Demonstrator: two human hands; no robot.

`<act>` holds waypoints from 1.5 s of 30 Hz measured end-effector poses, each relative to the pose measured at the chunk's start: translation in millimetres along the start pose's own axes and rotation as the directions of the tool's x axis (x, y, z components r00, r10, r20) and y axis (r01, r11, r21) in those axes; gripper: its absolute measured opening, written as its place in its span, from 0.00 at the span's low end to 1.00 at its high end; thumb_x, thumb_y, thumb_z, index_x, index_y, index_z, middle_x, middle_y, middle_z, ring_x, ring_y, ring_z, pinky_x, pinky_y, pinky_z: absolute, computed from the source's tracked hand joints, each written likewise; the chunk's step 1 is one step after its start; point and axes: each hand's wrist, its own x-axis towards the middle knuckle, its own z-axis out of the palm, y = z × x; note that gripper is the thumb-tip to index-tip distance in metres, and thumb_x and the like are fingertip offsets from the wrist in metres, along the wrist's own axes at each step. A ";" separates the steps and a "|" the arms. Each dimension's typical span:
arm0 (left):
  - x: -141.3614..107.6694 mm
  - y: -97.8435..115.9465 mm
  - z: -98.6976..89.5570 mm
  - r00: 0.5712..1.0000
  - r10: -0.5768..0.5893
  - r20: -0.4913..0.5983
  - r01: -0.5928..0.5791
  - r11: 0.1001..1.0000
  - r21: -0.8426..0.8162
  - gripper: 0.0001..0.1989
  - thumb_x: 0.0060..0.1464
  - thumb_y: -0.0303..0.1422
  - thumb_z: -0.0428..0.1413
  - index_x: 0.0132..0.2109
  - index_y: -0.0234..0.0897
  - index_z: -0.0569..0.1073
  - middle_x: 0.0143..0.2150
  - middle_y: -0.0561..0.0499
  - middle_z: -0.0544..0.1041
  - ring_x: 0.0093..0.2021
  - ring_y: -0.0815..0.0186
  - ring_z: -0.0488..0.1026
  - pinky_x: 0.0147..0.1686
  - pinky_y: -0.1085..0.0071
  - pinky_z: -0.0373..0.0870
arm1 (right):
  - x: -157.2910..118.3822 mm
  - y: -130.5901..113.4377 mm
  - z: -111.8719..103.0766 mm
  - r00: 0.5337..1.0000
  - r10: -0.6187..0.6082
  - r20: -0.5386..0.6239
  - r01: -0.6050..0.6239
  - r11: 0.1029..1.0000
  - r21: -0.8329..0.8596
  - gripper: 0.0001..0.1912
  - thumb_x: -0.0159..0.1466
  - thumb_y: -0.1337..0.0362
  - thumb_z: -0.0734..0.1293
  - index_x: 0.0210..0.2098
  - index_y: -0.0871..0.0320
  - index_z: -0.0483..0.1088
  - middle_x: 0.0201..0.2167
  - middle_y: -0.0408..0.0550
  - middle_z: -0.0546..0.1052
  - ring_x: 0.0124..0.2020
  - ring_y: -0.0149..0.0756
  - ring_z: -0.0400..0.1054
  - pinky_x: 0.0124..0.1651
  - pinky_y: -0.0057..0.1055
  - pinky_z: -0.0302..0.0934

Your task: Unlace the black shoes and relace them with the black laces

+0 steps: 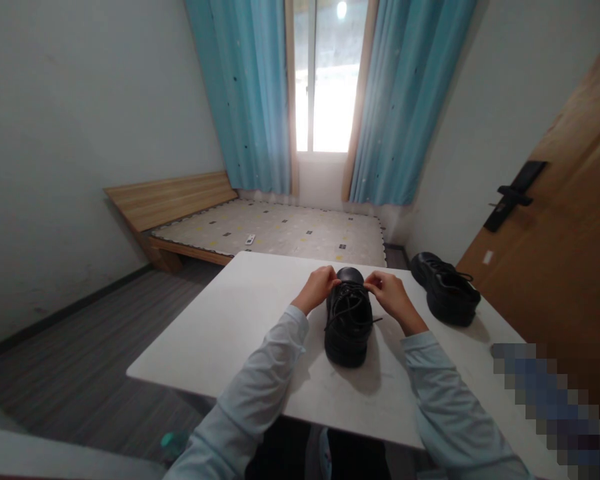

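A black lace-up shoe [349, 333] stands upright on the white table [215, 320], its toe pointing away from me and its heel towards me. Its black shoelace [349, 303] lies loosely across the opening, with one end sticking out to the right. My left hand [323, 285] is closed in a pinch at the left side of the lacing, close to the toe. On the opposite side, my right hand [386, 293] pinches the lace with thumb and forefinger. The fingertips partly hide the lace where they grip it.
A second black shoe [445, 290] sits at the table's right edge. Near the front right corner is a blurred-out item [550, 400]. Beyond the table stands a bed [280, 227] with a small white object [251, 239] on it. A wooden door [555, 220] is at right.
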 end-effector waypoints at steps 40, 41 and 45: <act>-4.2 16.5 -17.1 0.975 0.209 0.075 -0.214 0.974 0.077 0.05 0.56 0.33 0.53 0.36 0.37 0.73 0.37 0.50 0.76 0.34 0.69 0.73 0.37 0.75 0.67 | -9.6 -15.6 -12.0 0.980 -0.083 0.181 0.109 0.984 -0.141 0.08 0.62 0.65 0.60 0.26 0.56 0.61 0.24 0.45 0.71 0.22 0.31 0.64 0.26 0.27 0.54; -3.5 14.6 -15.9 0.975 0.210 0.079 -0.214 0.975 0.055 0.05 0.56 0.33 0.53 0.36 0.36 0.72 0.37 0.50 0.75 0.34 0.69 0.73 0.37 0.75 0.67 | -9.7 -15.1 -12.5 0.981 -0.080 0.177 0.106 0.984 -0.143 0.08 0.62 0.65 0.60 0.26 0.56 0.61 0.24 0.44 0.71 0.22 0.31 0.64 0.26 0.27 0.54; -0.8 8.4 -11.4 0.972 0.220 0.084 -0.220 0.975 -0.015 0.04 0.55 0.30 0.53 0.35 0.35 0.71 0.36 0.50 0.75 0.33 0.70 0.71 0.37 0.74 0.69 | -9.1 -11.9 -14.8 0.984 -0.069 0.164 0.091 0.987 -0.131 0.07 0.59 0.64 0.62 0.25 0.56 0.62 0.22 0.43 0.71 0.22 0.31 0.65 0.27 0.27 0.54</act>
